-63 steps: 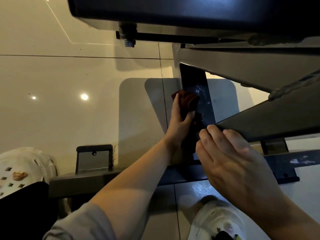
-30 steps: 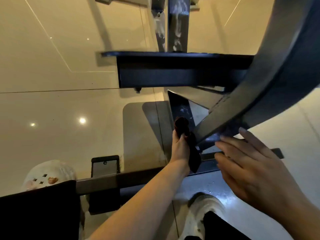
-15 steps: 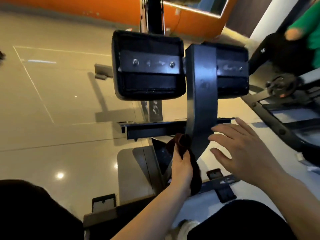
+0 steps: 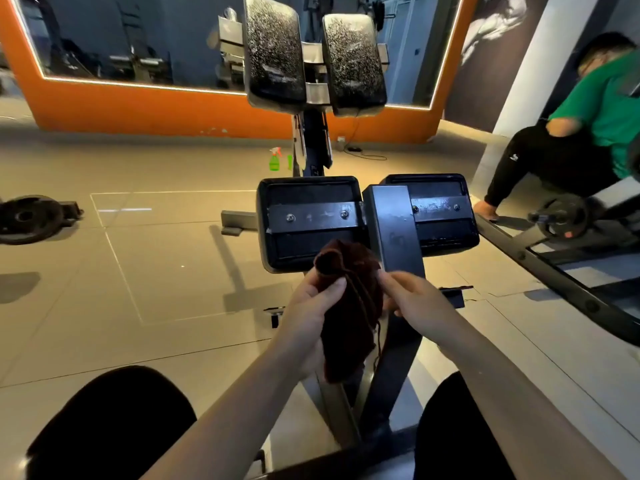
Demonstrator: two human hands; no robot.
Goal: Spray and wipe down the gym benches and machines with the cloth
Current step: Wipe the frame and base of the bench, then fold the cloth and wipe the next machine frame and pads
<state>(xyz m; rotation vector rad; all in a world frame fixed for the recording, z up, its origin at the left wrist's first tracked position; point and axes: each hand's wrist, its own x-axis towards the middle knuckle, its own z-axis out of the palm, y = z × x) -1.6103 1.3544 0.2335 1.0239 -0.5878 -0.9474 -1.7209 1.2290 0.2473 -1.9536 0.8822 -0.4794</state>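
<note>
The left hand (image 4: 313,306) is closed around a dark red cloth (image 4: 349,313), thumb pressed across the front of it, so that a bunched end pokes up above the fist and the rest hangs down below the palm. The right hand (image 4: 414,299) sits just beside it, fingers (image 4: 393,280) curled and pinching the cloth's right edge near the top; the two hands meet on the cloth in front of the chest. Right behind the cloth rises the machine's dark upright post (image 4: 394,237), flanked by two black pads (image 4: 311,221) with bolted metal plates, the cloth's bunched top overlapping the lower edge of the left pad. Farther back and higher stand two more pads (image 4: 275,50), their faces speckled with droplets. A green spray bottle (image 4: 274,160) stands on the floor (image 4: 156,271) beyond the machine, well apart from both hands. A weight plate (image 4: 29,218) lies on the floor at the far left. At the right edge a person in a green shirt (image 4: 609,109) crouches near another plate-loaded machine (image 4: 564,216).
</note>
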